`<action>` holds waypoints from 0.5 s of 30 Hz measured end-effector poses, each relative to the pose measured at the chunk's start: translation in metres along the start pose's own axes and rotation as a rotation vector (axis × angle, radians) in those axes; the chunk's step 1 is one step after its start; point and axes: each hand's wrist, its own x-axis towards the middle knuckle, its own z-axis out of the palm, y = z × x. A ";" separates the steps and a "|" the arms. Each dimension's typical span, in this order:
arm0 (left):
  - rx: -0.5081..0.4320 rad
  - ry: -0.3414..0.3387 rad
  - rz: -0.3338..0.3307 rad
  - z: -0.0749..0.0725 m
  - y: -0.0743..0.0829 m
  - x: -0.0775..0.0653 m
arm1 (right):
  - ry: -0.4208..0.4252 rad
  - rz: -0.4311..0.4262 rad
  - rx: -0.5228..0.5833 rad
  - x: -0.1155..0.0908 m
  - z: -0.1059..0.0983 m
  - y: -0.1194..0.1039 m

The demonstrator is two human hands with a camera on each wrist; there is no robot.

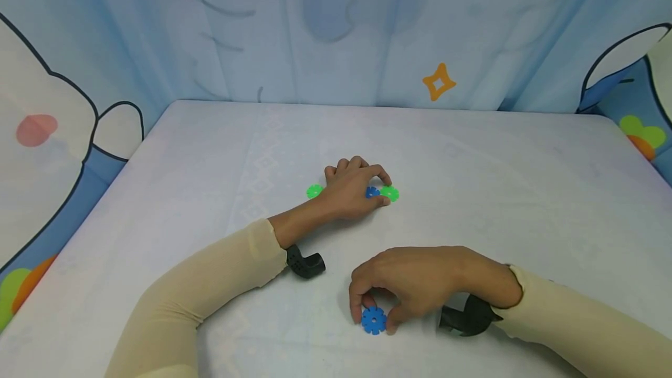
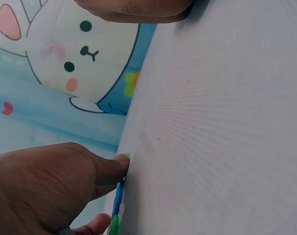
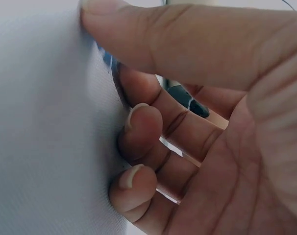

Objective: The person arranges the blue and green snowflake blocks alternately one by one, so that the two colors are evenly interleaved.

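My left hand [image 1: 352,191] reaches over the middle of the table, thumb and index finger pinching a green notched disc [image 1: 389,193]. Against that disc lies a blue notched one [image 1: 372,192], partly hidden by the hand. Another green disc [image 1: 314,191] peeks out on the hand's other side. In the left wrist view the blue piece [image 2: 117,198] and a green piece [image 2: 114,225] form a thin edge-on row. Nearer the front, my right hand [image 1: 420,279] pinches a separate blue notched disc [image 1: 374,320] between thumb and fingers, low at the cloth.
A white cloth [image 1: 525,203] covers the table. Behind it hangs a light blue curtain [image 1: 336,34] with cartoon prints. Each wrist carries a black camera, one at the left wrist [image 1: 305,263] and one at the right wrist [image 1: 467,317].
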 end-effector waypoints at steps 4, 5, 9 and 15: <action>-0.005 -0.001 -0.001 0.000 -0.001 0.000 | -0.006 -0.004 0.007 0.000 -0.001 0.000; -0.003 0.000 -0.002 0.000 -0.001 0.000 | -0.007 -0.004 0.010 0.000 -0.001 0.000; 0.000 0.001 -0.004 -0.001 0.000 0.000 | -0.007 0.000 0.014 -0.001 -0.001 0.001; 0.000 0.006 -0.004 -0.001 0.001 -0.001 | -0.001 0.008 0.007 0.000 -0.001 0.000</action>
